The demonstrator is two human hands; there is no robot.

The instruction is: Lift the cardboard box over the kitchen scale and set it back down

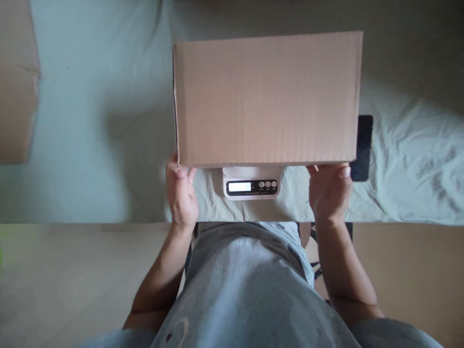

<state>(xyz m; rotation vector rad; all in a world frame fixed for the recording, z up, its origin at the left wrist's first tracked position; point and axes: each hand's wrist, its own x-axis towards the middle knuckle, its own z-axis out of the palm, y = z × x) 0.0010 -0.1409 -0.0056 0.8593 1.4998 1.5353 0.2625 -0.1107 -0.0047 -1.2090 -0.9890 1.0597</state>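
Note:
A closed brown cardboard box (266,101) is over a white digital kitchen scale (252,195) and hides the scale's platform. Whether the box rests on the scale or is held just above it, I cannot tell. My left hand (182,193) grips the box's near left corner, thumb up and fingers reaching underneath. At the near right corner, my right hand (329,191) holds the box in the same way, its fingertips partly hidden below the edge. The scale's lit display and its buttons face me, but the reading is washed out.
A dark smartphone (363,150) lies right of the box, partly covered by it. More cardboard (16,106) sits at the far left. A pale green cloth (79,121) with wrinkles covers the table, whose front edge runs close to my body.

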